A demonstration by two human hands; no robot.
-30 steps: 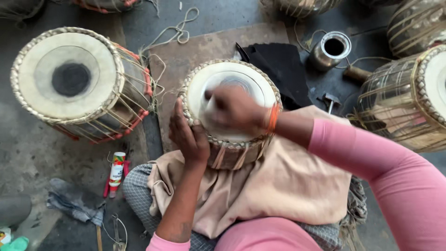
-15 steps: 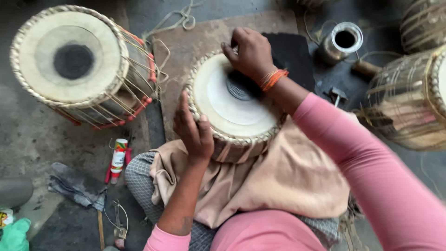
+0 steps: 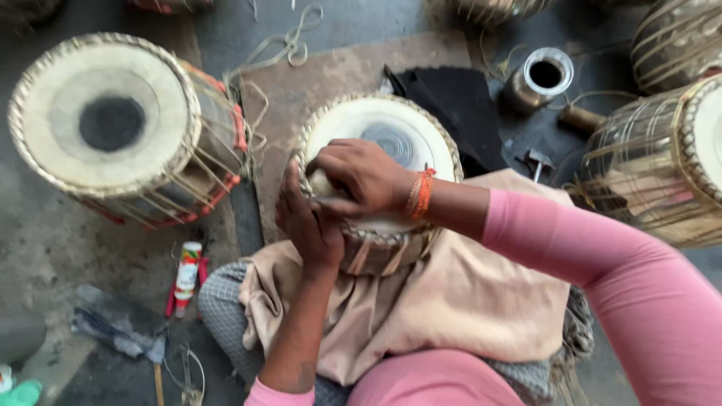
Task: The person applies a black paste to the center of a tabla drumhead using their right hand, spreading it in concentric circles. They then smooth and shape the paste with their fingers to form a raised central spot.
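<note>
Metal pot (image 3: 543,77) stands upright on the floor (image 3: 45,248) past the drum, mouth up; its inside is dark, so you cannot tell what it holds. A small bottle (image 3: 186,274) with a white body lies on its side on the floor to your left, next to your knee.

Small drum (image 3: 380,162) sits in your lap on a tan cloth (image 3: 451,301). Its long axis runs near vertical, tipped slightly away from you, with the pale head facing up at the camera. A grey round patch marks the middle of the head, and lacing runs down the sides.

Your left hand (image 3: 308,222) cups the near left rim of the drum, fingers curled against the braided edge, gripping it. Your right hand (image 3: 361,179) lies across the near part of the head, fingers clenched around a small pale object pressed to the skin; what that object is cannot be made out. An orange thread band (image 3: 421,192) circles the right wrist.

A larger drum (image 3: 113,124) lies tilted to the left, its head with a dark centre spot facing up. Another laced drum (image 3: 662,165) lies at the right. A black cloth (image 3: 459,105) lies beyond the small drum.
</note>
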